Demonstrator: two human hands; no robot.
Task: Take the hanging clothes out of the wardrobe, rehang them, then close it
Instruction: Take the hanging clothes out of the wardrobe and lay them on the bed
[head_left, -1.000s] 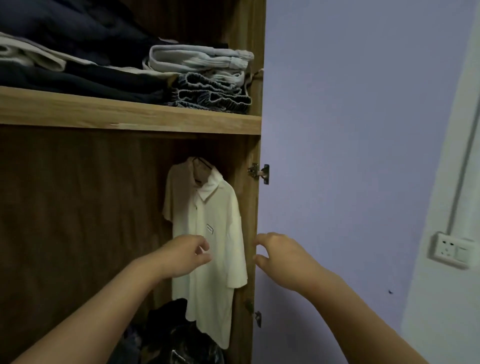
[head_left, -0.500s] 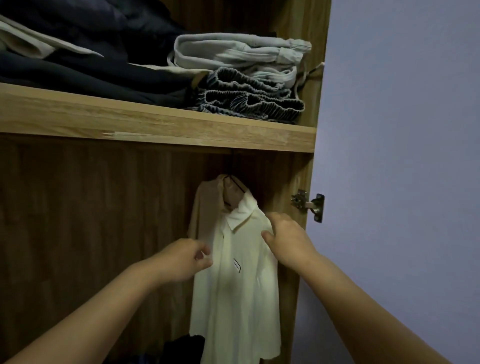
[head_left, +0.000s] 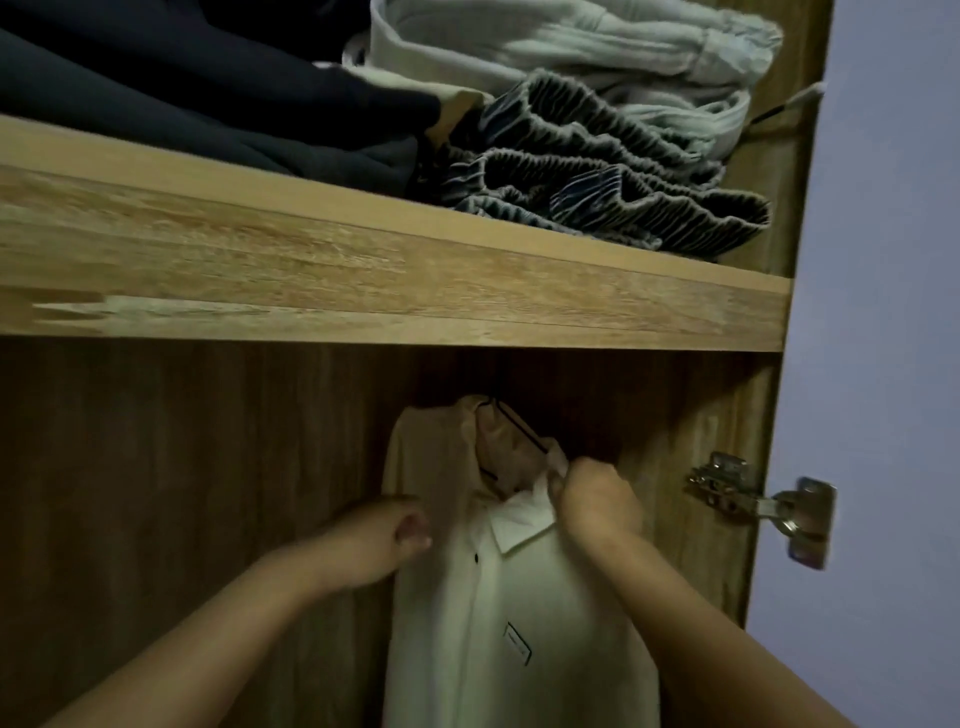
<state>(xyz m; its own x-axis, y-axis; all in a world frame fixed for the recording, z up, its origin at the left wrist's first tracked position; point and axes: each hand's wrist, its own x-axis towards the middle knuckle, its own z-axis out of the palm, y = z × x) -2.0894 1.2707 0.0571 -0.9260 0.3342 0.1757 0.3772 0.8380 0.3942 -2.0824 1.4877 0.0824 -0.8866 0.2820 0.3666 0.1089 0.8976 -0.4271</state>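
Up close, your right hand (head_left: 597, 501) pinches the collar of the shirt (head_left: 514, 623), left hand (head_left: 384, 540) loosely curled, empty; soft, light cloth, so lift by the hanger (head_left: 519, 428)

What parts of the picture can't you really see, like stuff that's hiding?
Head view, all of it:
- The hanger: only thin black bits show; its hook and whatever it hangs from are lost in shadow under the shelf.
- The cream shirt: its bottom is cut off by the lower edge.
- The chest label: too small to read.
- The right hand: its fingertips are buried in the collar.
- The left hand: blurred, so any grip is unclear.
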